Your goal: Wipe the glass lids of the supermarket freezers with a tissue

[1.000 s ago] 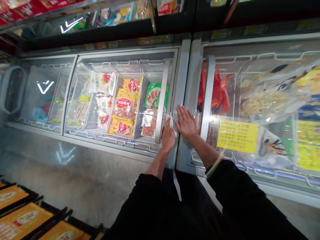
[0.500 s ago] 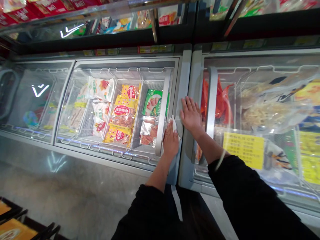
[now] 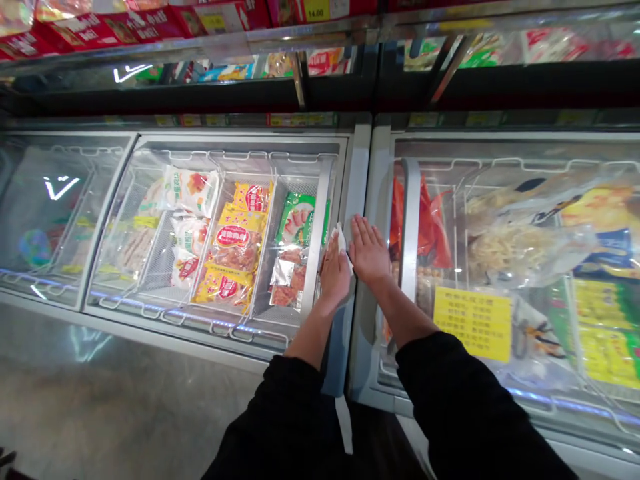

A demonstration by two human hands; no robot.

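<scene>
Left hand (image 3: 335, 275) covers white cloth (image 3: 342, 237), visible length pointing forward.

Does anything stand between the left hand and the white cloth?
Nothing visible does: the left hand lies flat against the white cloth at the left freezer's grey rim. The right hand is just beside the cloth, not between them; the area under the left palm is hidden.

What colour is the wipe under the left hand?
The wipe is white; the head view shows it best.
</scene>
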